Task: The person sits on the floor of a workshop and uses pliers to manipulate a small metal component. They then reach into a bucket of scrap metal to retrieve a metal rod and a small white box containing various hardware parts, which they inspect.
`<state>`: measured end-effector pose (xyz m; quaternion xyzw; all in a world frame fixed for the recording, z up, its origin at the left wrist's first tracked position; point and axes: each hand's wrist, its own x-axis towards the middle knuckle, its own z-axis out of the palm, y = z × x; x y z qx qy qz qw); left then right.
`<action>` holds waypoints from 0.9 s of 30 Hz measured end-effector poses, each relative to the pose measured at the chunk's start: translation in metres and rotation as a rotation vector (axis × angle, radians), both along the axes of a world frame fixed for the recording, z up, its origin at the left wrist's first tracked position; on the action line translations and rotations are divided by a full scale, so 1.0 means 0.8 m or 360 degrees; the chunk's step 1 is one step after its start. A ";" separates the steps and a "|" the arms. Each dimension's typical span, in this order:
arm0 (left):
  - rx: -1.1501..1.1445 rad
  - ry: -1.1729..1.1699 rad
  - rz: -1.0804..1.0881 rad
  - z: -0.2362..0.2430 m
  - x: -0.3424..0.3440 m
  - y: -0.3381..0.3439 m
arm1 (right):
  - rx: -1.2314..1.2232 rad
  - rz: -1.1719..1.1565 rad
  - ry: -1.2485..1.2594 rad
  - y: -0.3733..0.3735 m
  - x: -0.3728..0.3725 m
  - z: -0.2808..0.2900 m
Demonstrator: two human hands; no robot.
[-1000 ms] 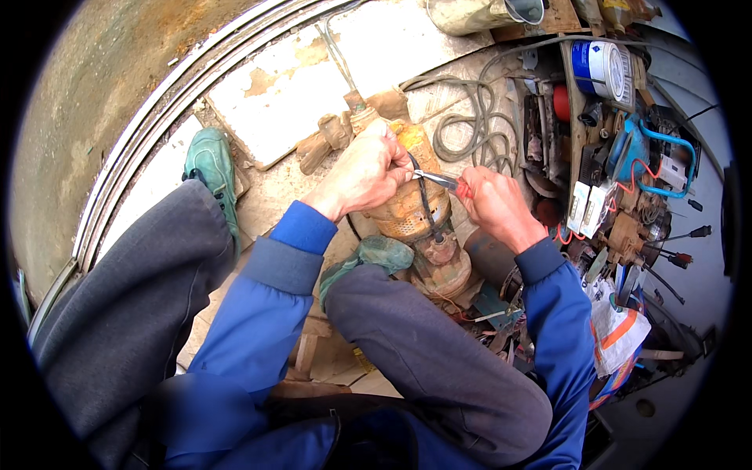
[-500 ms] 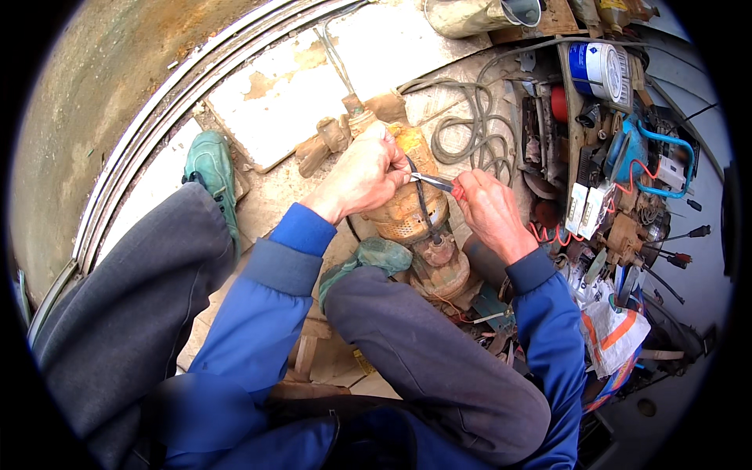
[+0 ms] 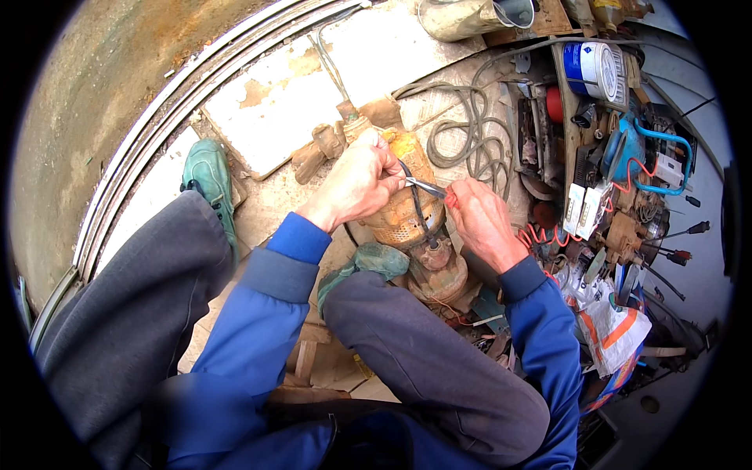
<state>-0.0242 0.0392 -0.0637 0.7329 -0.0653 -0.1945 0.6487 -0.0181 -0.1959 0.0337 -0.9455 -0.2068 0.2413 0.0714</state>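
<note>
My left hand (image 3: 360, 182) is closed, thumb and fingertips pinching the end of a black cable (image 3: 417, 210) that rises from a rusty, yellowish pump-like motor (image 3: 388, 223). My right hand (image 3: 482, 223) is closed round the red handle of a slim tool (image 3: 427, 186) with a narrow metal front; most of the handle is hidden, and I cannot tell whether it is pliers or a knife. Its tip points left and meets the cable at my left fingertips. The motor lies on the floor between my feet, its perforated band and corroded lower end facing me.
A coiled grey cable (image 3: 475, 129) lies beyond the motor, near a metal bucket (image 3: 462, 17). Crowded on the right are a white-and-blue tub (image 3: 599, 70), a blue-handled machine (image 3: 627, 153), tools and a white sack (image 3: 615, 333). My green shoe (image 3: 210, 184) stands at left.
My right hand and the red-handled tool have shifted slightly down and left, the tool still at the cable. My left hand keeps its pinch, and the whole view has moved a little.
</note>
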 end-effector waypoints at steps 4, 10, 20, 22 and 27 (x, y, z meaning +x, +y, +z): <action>0.0003 0.0051 0.0054 0.001 -0.004 -0.004 | 0.0038 -0.0158 -0.0074 0.003 -0.031 -0.010; 0.0033 0.0116 0.0059 0.004 -0.002 -0.003 | 0.0002 -0.0362 0.0069 0.013 -0.048 -0.016; 0.0029 0.0100 0.0058 0.003 -0.003 -0.004 | -0.0034 -0.0359 0.0180 0.009 -0.037 -0.014; 0.0026 0.0097 0.0061 0.003 -0.003 -0.004 | 0.0017 -0.0250 0.0070 -0.001 -0.036 -0.013; 0.0043 0.0093 0.0035 0.003 -0.002 -0.003 | 0.0037 -0.0221 0.0178 -0.030 -0.019 0.001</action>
